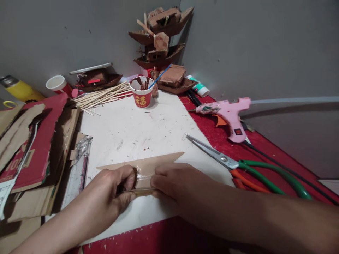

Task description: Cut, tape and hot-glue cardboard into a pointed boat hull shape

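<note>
At lower centre, the left hand (113,194) and right hand (180,183) pinch a cardboard piece (144,171) by its near edge. Upper centre, a paper cup (141,100) reads "福" in gold; lettering on the red board (54,123), left, is partly hidden.

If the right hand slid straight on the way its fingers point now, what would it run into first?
Most likely the left hand, just across a small gap on the cardboard piece that both hold; the right hand points toward it, though depth is hard to judge.
</note>
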Motion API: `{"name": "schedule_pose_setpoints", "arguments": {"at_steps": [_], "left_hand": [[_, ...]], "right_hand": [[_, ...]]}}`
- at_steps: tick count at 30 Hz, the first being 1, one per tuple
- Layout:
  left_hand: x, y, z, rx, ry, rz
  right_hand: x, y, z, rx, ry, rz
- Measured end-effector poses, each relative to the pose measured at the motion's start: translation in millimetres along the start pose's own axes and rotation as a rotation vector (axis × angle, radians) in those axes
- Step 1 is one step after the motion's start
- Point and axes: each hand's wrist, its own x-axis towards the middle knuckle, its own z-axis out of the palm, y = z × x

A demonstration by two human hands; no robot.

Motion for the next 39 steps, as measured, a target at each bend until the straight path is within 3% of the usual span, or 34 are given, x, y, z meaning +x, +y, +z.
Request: {"name": "schedule_pose_setpoints", "arguments": {"at_steps": [3,8,10,12,15,20,28,39], "left_hand": [[4.1,2.0,-5.0,-0.042,-0.124,-0.112],[3.1,7.2,-5.3,-0.065,-0.132,-0.144],[-6.1,7.7,1.1,-0.007,-0.074,-0.095],[-20.9,5.4,9.7,0.133,0.064,-0.010],[-46.3,-2.2,20.5,0.455,0.307,0.304],[-71.2,-14.7,29.6,0.577,0.428,0.376],[-77.2,-16.3,45.3,0.684,0.419,0.434],[-77.8,-16.3,41.2,0.780,0.399,0.489]], "right_hand": [[-1.4,0.5,3.1,0.005,0.060,0.015],[-1.1,2.2,7.6,-0.113,0.088,0.020],[-1.8,1.1,7.9,-0.147,0.095,-0.003],[-4.0,-1.2,7.2,-0.170,0.092,-0.044],[-10.2,-5.0,6.1,-0.246,0.121,-0.161],[-20.1,-8.2,12.9,-0.331,0.193,-0.300],[-18.3,-8.1,25.2,-0.368,0.140,-0.327],[-18.8,-7.2,22.7,-0.308,0.090,-0.302]]}}
